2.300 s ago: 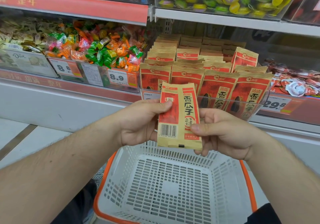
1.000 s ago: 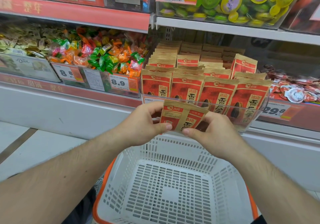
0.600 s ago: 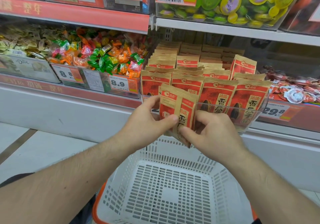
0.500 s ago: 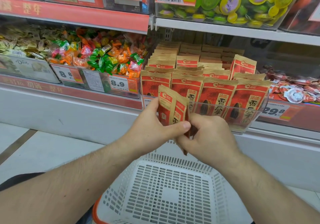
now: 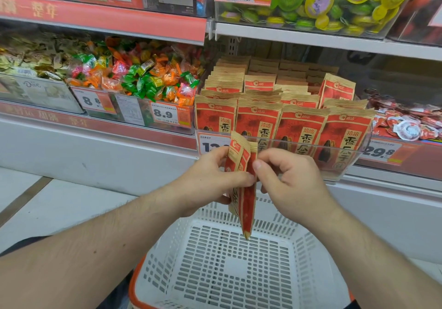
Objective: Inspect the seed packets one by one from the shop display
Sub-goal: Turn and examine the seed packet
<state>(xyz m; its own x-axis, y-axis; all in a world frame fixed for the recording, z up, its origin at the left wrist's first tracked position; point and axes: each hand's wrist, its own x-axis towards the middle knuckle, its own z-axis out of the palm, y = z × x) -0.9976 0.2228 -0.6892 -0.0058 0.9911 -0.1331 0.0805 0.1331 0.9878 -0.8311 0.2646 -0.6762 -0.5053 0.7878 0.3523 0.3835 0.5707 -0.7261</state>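
A red and tan seed packet hangs edge-on toward me, upright, between both hands in front of the shop display. My left hand grips its left side with the thumb across the front. My right hand pinches its right edge near the top with thumb and fingers. Behind them, rows of the same seed packets stand upright in a clear plastic display bin on the shelf.
A white perforated shopping basket with an orange rim sits below my hands. To the left are bins of wrapped candy, to the right small red-and-white packets. A higher shelf holds green and yellow sweets. Price tags line the shelf edge.
The packet has been turned from showing its back with the barcode, through its front, to edge-on and vertical. Both hands kept hold and shifted their grips closer together.
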